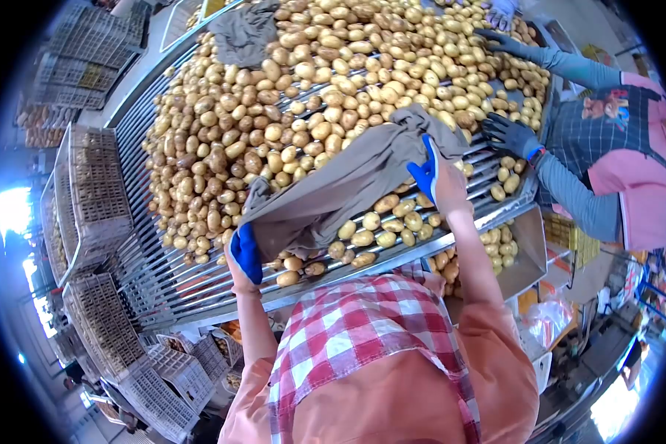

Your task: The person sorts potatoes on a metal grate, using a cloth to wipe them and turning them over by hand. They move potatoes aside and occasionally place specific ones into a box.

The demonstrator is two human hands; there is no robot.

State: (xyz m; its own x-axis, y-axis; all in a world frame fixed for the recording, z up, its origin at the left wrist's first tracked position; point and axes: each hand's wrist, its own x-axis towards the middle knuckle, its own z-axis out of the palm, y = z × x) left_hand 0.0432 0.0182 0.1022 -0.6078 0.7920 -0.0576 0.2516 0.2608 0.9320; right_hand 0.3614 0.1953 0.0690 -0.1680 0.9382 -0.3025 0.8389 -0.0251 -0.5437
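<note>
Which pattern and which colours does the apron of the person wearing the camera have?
The apron is checked in red and white, best seen in the head view.

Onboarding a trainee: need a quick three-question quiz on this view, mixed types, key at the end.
1. What stretches between the left hand and the right hand?
A) a plastic bag
B) a grey cloth
C) a rope
2. True or false: a second cloth lies beside the heaped potatoes.
3. Fill in: the camera wearer's checked apron is white and ____.

Key: 1. B; 2. True; 3. red
</note>
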